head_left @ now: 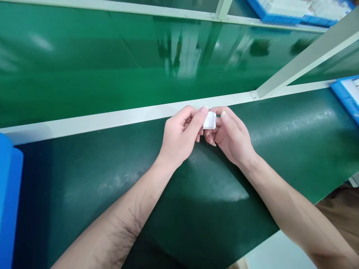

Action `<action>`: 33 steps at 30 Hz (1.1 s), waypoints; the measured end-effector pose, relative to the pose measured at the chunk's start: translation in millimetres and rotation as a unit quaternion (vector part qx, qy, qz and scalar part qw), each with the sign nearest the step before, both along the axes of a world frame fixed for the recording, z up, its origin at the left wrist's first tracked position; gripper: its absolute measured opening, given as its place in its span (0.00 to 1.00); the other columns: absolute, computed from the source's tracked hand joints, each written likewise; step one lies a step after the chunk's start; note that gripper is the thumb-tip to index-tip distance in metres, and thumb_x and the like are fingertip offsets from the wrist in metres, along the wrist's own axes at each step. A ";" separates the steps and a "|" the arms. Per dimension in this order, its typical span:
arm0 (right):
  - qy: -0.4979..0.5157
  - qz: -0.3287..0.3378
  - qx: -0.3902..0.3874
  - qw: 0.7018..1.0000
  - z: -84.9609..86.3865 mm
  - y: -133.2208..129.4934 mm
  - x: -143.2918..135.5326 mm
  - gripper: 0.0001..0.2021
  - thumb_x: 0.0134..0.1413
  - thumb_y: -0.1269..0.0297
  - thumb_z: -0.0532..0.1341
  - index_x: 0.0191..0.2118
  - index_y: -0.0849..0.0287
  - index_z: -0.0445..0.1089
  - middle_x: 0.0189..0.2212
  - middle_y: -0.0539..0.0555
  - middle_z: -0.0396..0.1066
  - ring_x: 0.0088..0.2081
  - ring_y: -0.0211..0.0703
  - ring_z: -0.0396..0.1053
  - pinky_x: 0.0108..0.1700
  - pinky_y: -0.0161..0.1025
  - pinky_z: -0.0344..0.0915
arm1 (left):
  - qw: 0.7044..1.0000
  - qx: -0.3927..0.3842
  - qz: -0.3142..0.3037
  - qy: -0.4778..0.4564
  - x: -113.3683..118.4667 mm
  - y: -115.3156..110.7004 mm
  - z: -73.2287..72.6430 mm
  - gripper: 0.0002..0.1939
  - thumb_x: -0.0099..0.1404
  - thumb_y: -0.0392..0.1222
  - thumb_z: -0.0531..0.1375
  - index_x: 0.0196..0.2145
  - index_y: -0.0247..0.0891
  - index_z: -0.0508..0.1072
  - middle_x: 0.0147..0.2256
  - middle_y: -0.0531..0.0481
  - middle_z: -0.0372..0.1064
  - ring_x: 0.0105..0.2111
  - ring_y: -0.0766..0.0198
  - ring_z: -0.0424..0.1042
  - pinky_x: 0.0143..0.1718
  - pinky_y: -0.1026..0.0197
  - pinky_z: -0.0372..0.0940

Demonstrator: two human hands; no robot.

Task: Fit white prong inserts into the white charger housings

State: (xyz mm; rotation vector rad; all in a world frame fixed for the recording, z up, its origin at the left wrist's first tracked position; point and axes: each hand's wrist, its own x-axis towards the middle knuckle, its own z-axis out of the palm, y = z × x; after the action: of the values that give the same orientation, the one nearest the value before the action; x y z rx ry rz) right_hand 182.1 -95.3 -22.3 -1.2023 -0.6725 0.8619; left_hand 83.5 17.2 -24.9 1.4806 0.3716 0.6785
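A small white plastic piece [209, 120] with rounded corners is pinched between the thumb and fingers of my left hand [181, 136]. Its left end is hidden under the thumb. My right hand [234, 136] is close beside it, palm turned inward and fingers loosely curled. The right fingertips reach behind and below the piece, and I cannot tell whether they touch it. The right thumb stands apart from the piece. Both hands are above the dark green tabletop [179, 209], near its back rail.
A pale metal rail [126, 116] runs along the back, with a slanting post [308, 56] rising at right. Behind it is a glossy green surface [84, 74]. Blue containers stand at left [9, 194] and right [347, 97]. Blue trays [294, 18] lie at the top right.
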 end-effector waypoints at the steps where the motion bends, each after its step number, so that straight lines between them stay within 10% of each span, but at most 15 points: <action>1: -0.001 0.007 0.007 1.000 -0.1 -0.1 0.2 0.17 0.61 0.48 0.65 0.46 0.53 0.67 0.27 0.48 0.69 0.26 0.38 0.66 0.26 0.35 0.60 | 1.000 -0.001 -0.004 0.004 -0.3 -0.7 0.6 0.22 0.70 0.55 0.59 0.25 0.37 0.66 0.20 0.56 0.65 0.19 0.71 0.66 0.22 0.67 0.62; 24: -0.069 0.078 0.024 0.994 -12.3 -0.3 8.9 0.17 0.55 0.63 0.71 0.51 0.54 0.74 0.41 0.52 0.75 0.36 0.41 0.73 0.41 0.42 0.74 | 0.996 -0.087 0.034 -0.007 -0.2 -1.2 -3.3 0.28 0.72 0.61 0.54 0.22 0.37 0.62 0.18 0.55 0.56 0.18 0.71 0.62 0.21 0.66 0.59; 29: -0.036 -0.025 0.012 0.999 -14.8 0.0 1.9 0.15 0.52 0.63 0.73 0.45 0.54 0.75 0.42 0.53 0.77 0.43 0.46 0.77 0.55 0.51 0.74 | 0.996 -0.062 0.060 0.005 4.4 -4.6 -10.7 0.19 0.74 0.55 0.54 0.30 0.39 0.64 0.26 0.54 0.62 0.24 0.71 0.64 0.29 0.66 0.63; 33: 0.005 -0.051 0.019 0.999 -17.7 2.1 -1.3 0.14 0.51 0.62 0.74 0.43 0.55 0.75 0.40 0.54 0.77 0.45 0.49 0.77 0.57 0.53 0.73 | 0.968 0.071 0.173 0.167 0.6 30.6 10.2 0.12 0.69 0.44 0.60 0.46 0.39 0.64 0.46 0.43 0.67 0.43 0.62 0.71 0.47 0.59 0.66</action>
State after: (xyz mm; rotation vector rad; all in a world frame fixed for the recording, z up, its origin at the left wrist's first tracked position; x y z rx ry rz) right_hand 180.8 -93.2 -40.0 -1.1869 -0.6117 0.7664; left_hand 84.1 47.8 -14.7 1.6899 0.8723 0.7415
